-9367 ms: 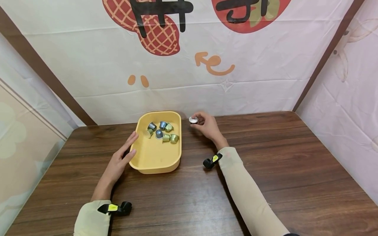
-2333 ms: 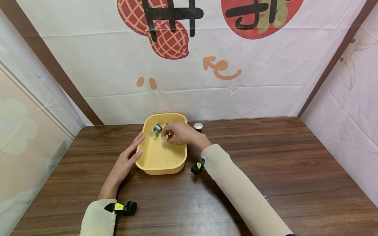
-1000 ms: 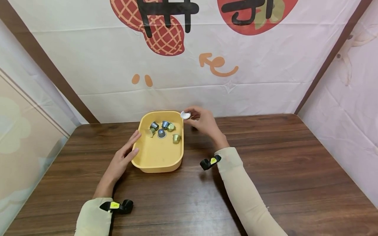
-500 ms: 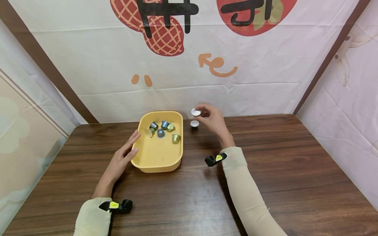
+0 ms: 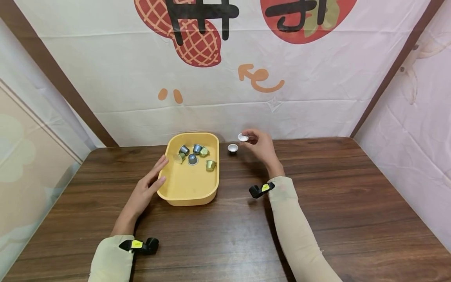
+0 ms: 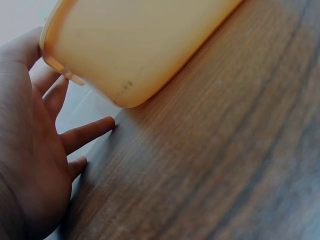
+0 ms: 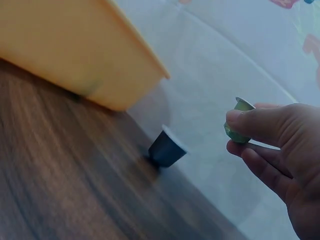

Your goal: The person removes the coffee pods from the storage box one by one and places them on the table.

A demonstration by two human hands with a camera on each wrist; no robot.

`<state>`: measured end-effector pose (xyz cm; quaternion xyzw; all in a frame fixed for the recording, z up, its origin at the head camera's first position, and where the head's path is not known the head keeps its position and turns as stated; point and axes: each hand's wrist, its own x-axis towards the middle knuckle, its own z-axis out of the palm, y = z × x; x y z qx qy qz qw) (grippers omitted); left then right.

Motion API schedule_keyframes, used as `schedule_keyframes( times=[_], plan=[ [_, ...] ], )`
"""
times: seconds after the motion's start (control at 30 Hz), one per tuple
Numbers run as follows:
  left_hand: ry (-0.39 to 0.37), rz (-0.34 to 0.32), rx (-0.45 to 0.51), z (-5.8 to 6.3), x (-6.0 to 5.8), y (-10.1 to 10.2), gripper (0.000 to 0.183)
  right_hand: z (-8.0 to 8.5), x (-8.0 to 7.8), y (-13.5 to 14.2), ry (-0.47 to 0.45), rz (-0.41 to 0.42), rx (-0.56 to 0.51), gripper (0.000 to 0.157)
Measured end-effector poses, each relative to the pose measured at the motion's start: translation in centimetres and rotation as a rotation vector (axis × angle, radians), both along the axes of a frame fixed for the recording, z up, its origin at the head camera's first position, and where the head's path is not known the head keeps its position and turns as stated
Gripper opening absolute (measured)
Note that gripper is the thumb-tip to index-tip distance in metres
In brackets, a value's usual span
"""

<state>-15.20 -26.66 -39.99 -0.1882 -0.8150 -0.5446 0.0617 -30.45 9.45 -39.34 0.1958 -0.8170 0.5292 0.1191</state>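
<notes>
Resting our left hand point(image 5: 140, 192) against the left rim of the yellow bin point(image 5: 186, 186), we keep its fingers straight and spread. Loose capsules point(image 5: 192, 158) lie in the bin's far half. Right of the bin, a dark capsule point(image 7: 168, 151) stands wide end up on the table point(image 5: 211, 239). Farther right, our right hand point(image 5: 263, 149) pinches a green capsule point(image 7: 243, 106) — we judge it is being set out. Lowering it level, then parting the fingers, seems called for.

Dark capsule point(image 5: 233, 149): is standing between yellow tray point(image 5: 188, 186) and right hand point(image 5: 262, 148)
Left hand point(image 5: 142, 194): is blocking the tray's left rim
Backdrop point(image 5: 225, 117): is closing the far side
Tray's near half: is lying open beside the grouped capsules point(image 5: 192, 159)
Tabletop point(image 5: 208, 243): is leaving room between the sleeves point(image 5: 295, 225)
</notes>
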Motion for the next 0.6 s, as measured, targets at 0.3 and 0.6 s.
schedule_keyframes(
  times=[0.3,0.6],
  plan=[
    [0.012,0.011,-0.014,-2.5,-1.3,-1.2,0.049,-2.5,-0.4,0.6,-0.093,-0.038,0.039,0.033],
    [0.012,0.009,-0.005,-2.6,-1.5,-1.1,0.049,-3.7,-0.8,1.0,-0.171,-0.07,0.071,0.029]
  ],
)
